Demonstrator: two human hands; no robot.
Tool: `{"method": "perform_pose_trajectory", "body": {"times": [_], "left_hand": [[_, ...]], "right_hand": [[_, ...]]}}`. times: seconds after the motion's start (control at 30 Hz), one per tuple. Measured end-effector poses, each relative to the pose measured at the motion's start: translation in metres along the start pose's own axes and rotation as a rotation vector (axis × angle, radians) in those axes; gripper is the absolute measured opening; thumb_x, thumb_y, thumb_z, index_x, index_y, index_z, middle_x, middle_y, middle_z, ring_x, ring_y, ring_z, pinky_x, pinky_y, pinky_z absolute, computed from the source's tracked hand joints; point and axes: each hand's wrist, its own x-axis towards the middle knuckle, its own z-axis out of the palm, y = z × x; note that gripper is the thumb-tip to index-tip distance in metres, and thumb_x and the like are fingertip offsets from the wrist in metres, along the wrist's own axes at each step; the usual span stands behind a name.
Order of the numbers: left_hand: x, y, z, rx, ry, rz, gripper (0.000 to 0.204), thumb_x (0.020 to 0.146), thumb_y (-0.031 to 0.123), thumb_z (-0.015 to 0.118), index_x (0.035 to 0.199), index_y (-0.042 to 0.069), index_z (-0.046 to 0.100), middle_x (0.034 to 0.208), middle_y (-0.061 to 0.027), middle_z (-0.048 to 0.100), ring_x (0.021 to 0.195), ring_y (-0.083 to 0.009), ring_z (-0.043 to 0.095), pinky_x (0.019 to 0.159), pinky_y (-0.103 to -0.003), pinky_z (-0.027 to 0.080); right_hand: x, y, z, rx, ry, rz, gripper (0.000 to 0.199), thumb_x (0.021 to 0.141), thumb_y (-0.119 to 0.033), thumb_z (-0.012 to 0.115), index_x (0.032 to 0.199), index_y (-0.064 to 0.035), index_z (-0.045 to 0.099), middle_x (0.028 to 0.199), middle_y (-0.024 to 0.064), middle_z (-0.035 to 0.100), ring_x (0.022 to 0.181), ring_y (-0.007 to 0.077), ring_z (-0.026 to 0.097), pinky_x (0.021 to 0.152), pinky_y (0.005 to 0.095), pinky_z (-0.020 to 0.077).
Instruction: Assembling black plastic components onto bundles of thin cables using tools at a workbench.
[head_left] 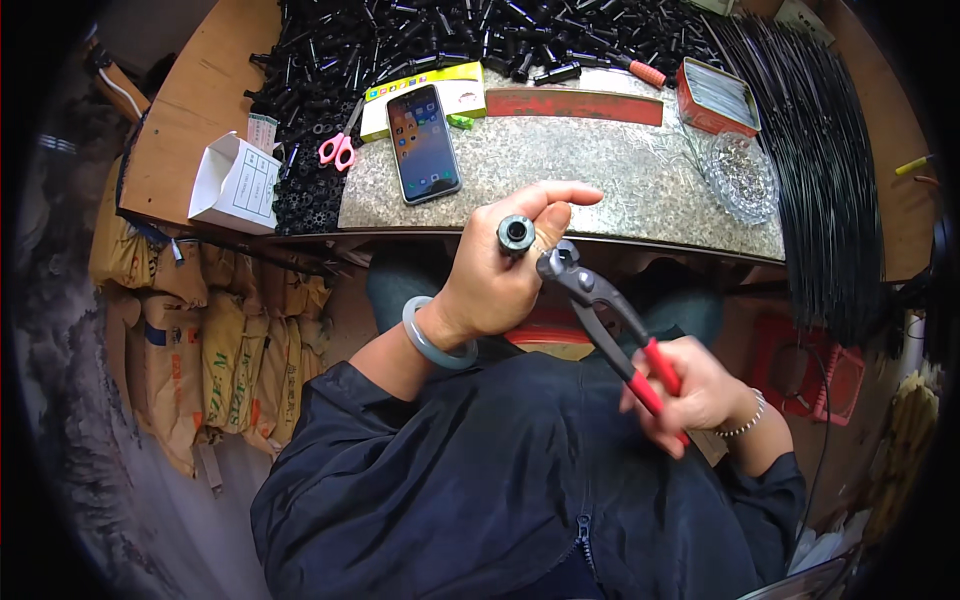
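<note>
My left hand (488,285) is closed around a black tubular part (516,234), whose round, hollow end points up toward me. Its index finger stretches out to the right above the thumb. In my right hand (698,388) are end-cutting pincers (600,302) with red handle grips and a dark metal head. The jaws of the pincers lie beside my left thumb, close to the tubular part; whether they touch anything there I cannot tell. Both hands are in front of the table's near edge, above my lap.
On the speckled tabletop (590,165) lie a phone (424,143), pink-handled scissors (338,150) and a red metal bar (575,105). Black parts (400,40) heap at the back. A glass dish (742,178) of small metal pieces stands near long black rods (800,150). Sacks (225,360) line the left floor.
</note>
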Motion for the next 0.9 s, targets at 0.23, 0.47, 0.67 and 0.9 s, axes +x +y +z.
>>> {"method": "perform_pose_trajectory", "body": {"times": [0.23,0.47,0.67,0.9], "left_hand": [[-0.002,-0.001,-0.003,0.03,-0.005,0.016,0.033,0.097,0.025,0.047,0.112,-0.001,0.061,0.06,0.0098,0.041,0.053,0.0012,0.032,0.046,-0.019,0.023],[-0.003,0.003,0.002,-0.033,-0.029,-0.024,0.032,0.097,0.022,0.046,0.112,-0.002,0.061,0.059,0.0102,0.04,0.054,0.001,0.031,0.046,-0.019,0.022],[-0.005,-0.002,0.003,0.044,-0.033,-0.015,0.032,0.097,0.024,0.047,0.112,0.0,0.061,0.061,0.0088,0.044,0.055,0.0005,0.034,0.048,-0.019,0.026],[-0.004,-0.003,0.005,0.074,-0.018,-0.009,0.033,0.096,0.026,0.048,0.111,0.0,0.062,0.065,0.0072,0.049,0.057,-0.0008,0.037,0.05,-0.02,0.029]], "right_hand": [[0.015,0.003,0.002,-1.443,0.808,-0.712,0.047,0.08,0.003,0.057,0.124,0.0018,0.04,0.083,0.0116,0.057,0.074,0.0207,0.059,0.068,0.0308,0.0475],[0.012,-0.009,0.007,-0.732,0.336,-0.179,0.062,0.076,-0.01,0.071,0.128,-0.0017,0.039,0.088,0.0117,0.06,0.067,0.0194,0.06,0.059,0.0294,0.0489],[0.01,-0.007,-0.001,-0.939,0.351,-0.34,0.059,0.082,0.004,0.049,0.139,-0.0004,0.033,0.114,0.0163,0.055,0.101,0.0273,0.054,0.092,0.0322,0.0401],[0.011,-0.011,-0.005,-0.878,0.393,-0.347,0.043,0.088,-0.006,0.05,0.131,-0.0009,0.044,0.103,0.0133,0.059,0.083,0.0208,0.058,0.078,0.0302,0.0463]]}}
